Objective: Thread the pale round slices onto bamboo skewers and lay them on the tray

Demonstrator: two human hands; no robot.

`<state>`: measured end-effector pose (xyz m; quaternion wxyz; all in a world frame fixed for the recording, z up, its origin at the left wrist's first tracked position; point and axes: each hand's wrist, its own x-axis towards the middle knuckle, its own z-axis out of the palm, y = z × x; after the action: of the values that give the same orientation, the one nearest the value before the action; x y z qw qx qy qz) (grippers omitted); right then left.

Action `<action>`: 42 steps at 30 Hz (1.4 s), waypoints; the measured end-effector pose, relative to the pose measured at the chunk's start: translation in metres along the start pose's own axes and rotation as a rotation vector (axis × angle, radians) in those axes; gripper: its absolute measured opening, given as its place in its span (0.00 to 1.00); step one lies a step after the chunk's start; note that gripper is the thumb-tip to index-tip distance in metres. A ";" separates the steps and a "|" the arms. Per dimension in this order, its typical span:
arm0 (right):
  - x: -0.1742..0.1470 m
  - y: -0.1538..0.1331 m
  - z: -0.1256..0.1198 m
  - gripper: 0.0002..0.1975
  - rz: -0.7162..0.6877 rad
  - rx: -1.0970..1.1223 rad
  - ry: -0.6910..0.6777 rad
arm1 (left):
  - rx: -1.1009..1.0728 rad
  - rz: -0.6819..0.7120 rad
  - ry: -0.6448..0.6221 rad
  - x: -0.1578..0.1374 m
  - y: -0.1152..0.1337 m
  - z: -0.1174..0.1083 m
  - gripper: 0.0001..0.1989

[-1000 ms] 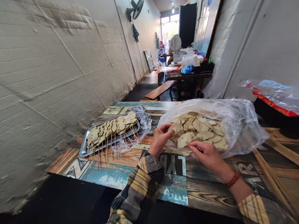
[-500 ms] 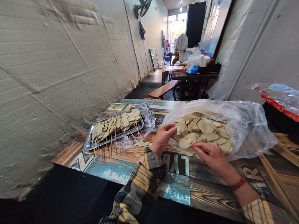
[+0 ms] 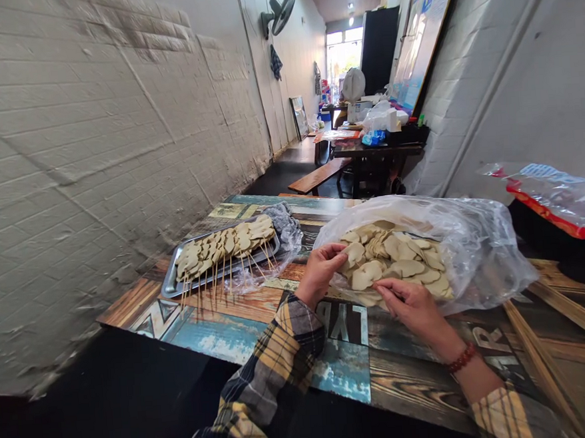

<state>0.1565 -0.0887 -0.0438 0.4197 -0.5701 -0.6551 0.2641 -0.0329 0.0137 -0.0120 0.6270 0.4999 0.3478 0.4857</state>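
My left hand (image 3: pixel 321 272) pinches a pale, flat, rounded slice (image 3: pixel 354 253) at the near left of the open bag. Fingers of my right hand (image 3: pixel 409 305) are closed on what looks like a thin wooden skewer, mostly hidden by the fingers and hard to make out against the slices. Beneath and beyond both hands, a heap of loose slices (image 3: pixel 407 268) lies in the clear plastic bag (image 3: pixel 485 245). To the left, a metal tray (image 3: pixel 169 281) bears several skewered rows of such slices (image 3: pixel 224 245), their sticks jutting over the near edge.
Bundles of bamboo skewers (image 3: pixel 545 355) lie on the patterned table (image 3: pixel 210 331) at right. A dark container with a red-edged plastic bag (image 3: pixel 552 211) stands at the far right. Crumpled plastic (image 3: pixel 286 226) touches the tray. Behind are a bench (image 3: pixel 319 176) and a cluttered table (image 3: pixel 378 149).
The view has shifted slightly, so everything sits a little further left. Both hands keep nearly the same pose over the slices.
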 end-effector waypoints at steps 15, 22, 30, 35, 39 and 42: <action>0.000 0.003 0.004 0.19 -0.009 -0.010 0.004 | 0.100 0.037 -0.017 0.001 -0.004 0.001 0.15; 0.000 0.000 0.003 0.19 0.017 0.063 0.014 | -0.061 -0.032 0.001 0.000 -0.002 0.000 0.23; 0.002 0.002 0.006 0.20 0.030 0.114 0.015 | -0.174 -0.184 -0.130 -0.007 -0.003 0.006 0.23; 0.001 -0.002 0.005 0.20 0.051 0.140 -0.017 | -0.189 -0.175 -0.069 -0.006 -0.001 0.006 0.23; 0.000 -0.004 0.001 0.20 0.060 0.103 -0.026 | -0.204 -0.169 -0.015 -0.004 0.000 0.004 0.24; 0.000 -0.004 0.000 0.20 0.032 0.063 -0.016 | -0.202 -0.162 -0.002 -0.003 -0.001 0.003 0.26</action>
<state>0.1543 -0.0895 -0.0410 0.4279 -0.5646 -0.6407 0.2959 -0.0304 0.0093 -0.0127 0.7117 0.4049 0.3359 0.4656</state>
